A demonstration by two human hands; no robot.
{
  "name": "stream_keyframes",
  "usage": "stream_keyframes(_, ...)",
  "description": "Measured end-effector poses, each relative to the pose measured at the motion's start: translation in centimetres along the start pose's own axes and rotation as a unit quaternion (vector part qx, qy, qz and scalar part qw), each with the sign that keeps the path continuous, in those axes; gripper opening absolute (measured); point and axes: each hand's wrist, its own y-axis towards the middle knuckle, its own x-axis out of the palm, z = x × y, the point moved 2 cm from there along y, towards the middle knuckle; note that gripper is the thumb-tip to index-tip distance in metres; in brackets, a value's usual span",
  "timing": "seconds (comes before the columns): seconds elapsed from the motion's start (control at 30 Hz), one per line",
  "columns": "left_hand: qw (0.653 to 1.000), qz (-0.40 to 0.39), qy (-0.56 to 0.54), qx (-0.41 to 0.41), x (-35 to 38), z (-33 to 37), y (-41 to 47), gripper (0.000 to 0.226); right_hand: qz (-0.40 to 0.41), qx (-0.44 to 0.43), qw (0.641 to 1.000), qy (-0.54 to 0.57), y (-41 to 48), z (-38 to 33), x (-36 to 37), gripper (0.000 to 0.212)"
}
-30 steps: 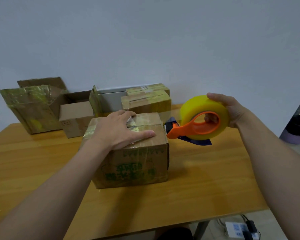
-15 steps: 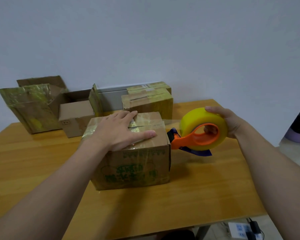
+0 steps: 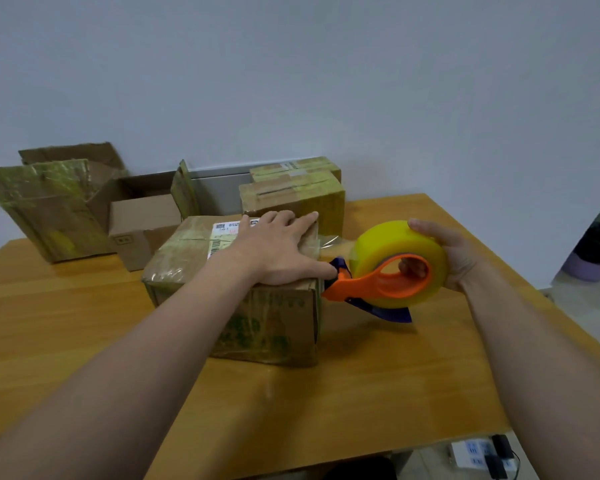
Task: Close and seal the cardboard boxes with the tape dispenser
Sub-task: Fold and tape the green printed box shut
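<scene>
A closed cardboard box [image 3: 264,323] with green print stands in the middle of the wooden table [image 3: 378,393]. My left hand [image 3: 278,247] lies flat on the right part of its top, fingers straight, pressing the flaps. My right hand [image 3: 444,251] grips the tape dispenser [image 3: 392,268], an orange handle carrying a yellow tape roll, just right of the box's upper right edge. A clear strip of tape [image 3: 333,242] runs from the roll to the box top.
Two taped boxes [image 3: 291,195] stand behind the centre box. An open small box [image 3: 142,226] and a larger open box with raised flaps [image 3: 49,209] sit at the back left by the wall. A power strip [image 3: 478,455] lies on the floor below the table's right front corner.
My left hand slid right across the box top to its right edge. The dispenser came in close to the box's right edge, and a strip of tape now spans between them.
</scene>
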Motion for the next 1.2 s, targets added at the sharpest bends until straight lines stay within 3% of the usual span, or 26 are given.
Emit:
stream_keyframes(0.17, 0.999, -0.019, 0.014, -0.035, -0.2, -3.2, -2.5, 0.115, -0.058, -0.008, 0.998, -0.004, -0.1, 0.5, 4.5, 0.061)
stream_keyframes(0.3, 0.996, -0.041, 0.006, -0.082, -0.3, -6.2, -4.9, 0.111, -0.068, 0.008, 0.997, 0.018, 0.5, 1.7, 8.5, 0.032)
stream_keyframes(0.43, 0.995, -0.038, -0.004, -0.089, -0.2, -7.9, -6.2, 0.112, -0.076, 0.03, 0.997, 0.02, 0.9, 2.4, 10.1, 0.049)
stream_keyframes(0.5, 0.995, -0.032, -0.022, -0.087, 0.0, -8.1, -6.2, 0.107, -0.083, 0.047, 0.995, -0.012, 0.7, 2.3, 10.0, 0.046)
stream_keyframes(0.63, 0.992, -0.006, -0.088, -0.095, 0.3, -8.4, -5.6, 0.076, -0.099, 0.097, 0.981, -0.139, 0.1, 0.6, 10.1, 0.071)
stream_keyframes(0.7, 0.99, 0.008, -0.095, -0.104, 0.5, -8.4, -5.4, 0.058, -0.097, 0.108, 0.968, -0.205, 0.0, -0.5, 10.6, 0.067)
stream_keyframes(0.83, 0.99, 0.012, -0.074, -0.121, 0.6, -7.7, -4.9, 0.047, -0.098, 0.14, 0.944, -0.284, -0.1, -2.2, 12.0, 0.056)
stream_keyframes(0.97, 0.989, 0.016, -0.073, -0.129, 0.5, -7.5, -4.5, 0.043, -0.064, 0.122, 0.926, -0.353, 0.6, -3.1, 13.9, 0.023)
stream_keyframes(1.03, 0.989, 0.026, -0.08, -0.123, 0.7, -7.7, -4.5, 0.044, -0.059, 0.127, 0.927, -0.349, 1.0, -2.8, 13.8, 0.026)
stream_keyframes(1.1, 0.989, 0.032, -0.081, -0.122, 0.9, -7.8, -4.5, 0.045, -0.062, 0.135, 0.93, -0.336, 0.9, -2.7, 13.4, 0.043)
stream_keyframes(1.2, 0.988, 0.038, -0.088, -0.12, 1.0, -7.8, -4.5, 0.044, -0.081, 0.108, 0.953, -0.273, 0.7, -3.8, 12.9, 0.052)
